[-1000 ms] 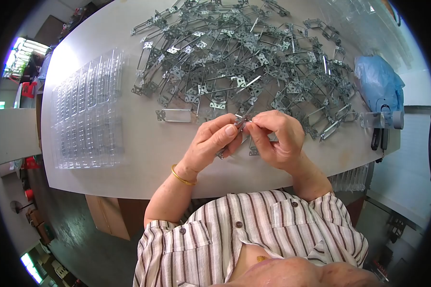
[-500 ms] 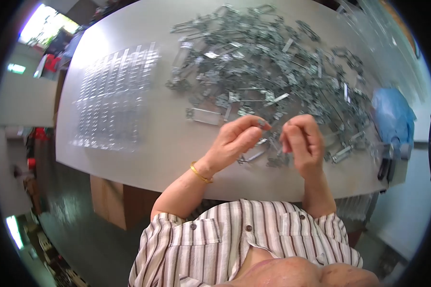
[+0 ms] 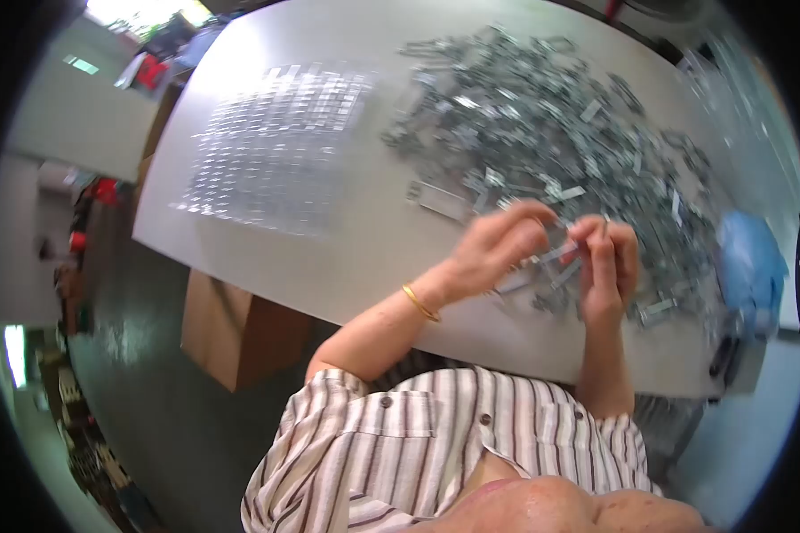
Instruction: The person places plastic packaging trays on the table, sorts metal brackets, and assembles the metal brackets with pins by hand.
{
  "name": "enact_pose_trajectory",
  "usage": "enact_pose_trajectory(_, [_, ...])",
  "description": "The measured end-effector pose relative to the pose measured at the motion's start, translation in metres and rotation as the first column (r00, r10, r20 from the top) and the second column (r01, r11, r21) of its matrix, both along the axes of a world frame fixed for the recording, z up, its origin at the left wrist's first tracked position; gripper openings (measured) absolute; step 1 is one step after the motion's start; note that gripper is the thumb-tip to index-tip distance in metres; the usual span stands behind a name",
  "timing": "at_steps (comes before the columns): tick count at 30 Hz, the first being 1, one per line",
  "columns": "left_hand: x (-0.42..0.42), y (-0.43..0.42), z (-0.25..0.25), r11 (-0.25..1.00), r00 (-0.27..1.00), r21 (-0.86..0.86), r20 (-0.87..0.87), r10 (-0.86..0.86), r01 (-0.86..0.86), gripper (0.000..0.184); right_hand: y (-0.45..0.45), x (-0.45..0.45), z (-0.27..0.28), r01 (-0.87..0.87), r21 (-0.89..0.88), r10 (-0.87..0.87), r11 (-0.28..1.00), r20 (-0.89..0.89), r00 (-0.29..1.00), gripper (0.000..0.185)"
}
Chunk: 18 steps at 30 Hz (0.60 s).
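My left hand (image 3: pixel 502 242), with a gold bracelet (image 3: pixel 420 303) on its wrist, has its fingers curled in a pinch; what they hold is too small and blurred to name. Close beside it on the right, my right hand (image 3: pixel 609 258) is closed at the fingertips, its grip also blurred. A thin shiny metal strip (image 3: pixel 556 254) shows between the hands; which hand holds it, if either, I cannot tell. Beyond them spreads a heap of small linked metal parts (image 3: pixel 542 115). One long part (image 3: pixel 439 201) lies apart, left of the heap.
Clear plastic trays (image 3: pixel 271 147) lie on the left of the pale table (image 3: pixel 240 258). A blue plastic bag (image 3: pixel 754 266) sits at the right edge, with a dark-handled tool (image 3: pixel 725 359) near it. Clear plastic sheeting (image 3: pixel 742 107) is at the back right. A cardboard box (image 3: pixel 231 329) stands below.
The view has turned, shifting the table's contents rightward in the picture. My hands were together on a small metal piece, then parted; now they are close again.
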<state>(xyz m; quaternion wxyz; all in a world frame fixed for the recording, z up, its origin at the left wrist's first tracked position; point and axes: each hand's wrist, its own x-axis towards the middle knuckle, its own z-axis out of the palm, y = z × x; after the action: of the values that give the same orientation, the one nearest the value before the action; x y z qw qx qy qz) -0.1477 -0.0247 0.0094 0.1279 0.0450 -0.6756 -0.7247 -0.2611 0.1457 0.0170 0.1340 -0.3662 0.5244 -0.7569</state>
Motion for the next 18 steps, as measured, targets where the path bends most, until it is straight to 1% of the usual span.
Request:
enact_pose_trajectory(2, [-0.006,0.003,-0.003,0.977,0.983,0.161,-0.088,0.159,-0.143,0.033,-0.002,-0.006,-0.005,0.011,-0.066,-0.012,0.998,-0.014,1.0,0.019])
enact_pose_trajectory(3, [-0.005,0.004,-0.002,0.963,0.981,0.206,-0.048,0.189,-0.176,0.032,0.0,-0.007,-0.008,0.008,-0.107,-0.01,0.994,-0.018,1.0,0.019])
enact_pose_trajectory(5, [-0.002,-0.001,0.006,0.926,0.961,0.263,0.026,0.274,-0.271,0.031,0.004,-0.011,-0.01,0.01,-0.117,-0.016,0.993,-0.049,0.999,0.019])
enact_pose_trajectory(8, [0.004,-0.005,0.014,0.954,0.964,0.145,0.054,0.259,-0.264,0.026,0.003,-0.01,-0.009,0.012,-0.122,-0.019,0.992,-0.059,0.998,0.019])
enact_pose_trajectory(11, [0.013,0.0,0.027,0.977,0.972,-0.099,0.123,0.198,-0.187,0.022,0.003,-0.009,-0.01,-0.006,-0.138,-0.003,0.99,-0.064,0.998,0.019])
enact_pose_trajectory(12, [0.015,0.001,0.027,0.967,0.976,-0.176,0.075,0.202,-0.186,0.019,0.003,-0.009,-0.01,-0.016,-0.147,0.007,0.989,-0.065,0.998,0.019])
enact_pose_trajectory(15, [0.024,0.001,0.032,0.961,0.989,-0.265,0.1,0.11,-0.08,0.018,0.003,-0.007,-0.009,-0.041,-0.189,0.036,0.981,-0.032,0.999,0.018])
enact_pose_trajectory(16, [0.026,0.0,0.031,0.937,0.995,-0.343,0.042,0.089,-0.069,0.019,0.002,-0.006,-0.008,-0.046,-0.196,0.046,0.98,0.0,0.999,0.017])
enact_pose_trajectory(18, [0.031,0.001,0.038,0.909,0.999,-0.416,0.022,0.037,-0.025,0.018,0.002,-0.004,-0.007,-0.077,-0.222,0.094,0.972,0.067,0.993,0.017])
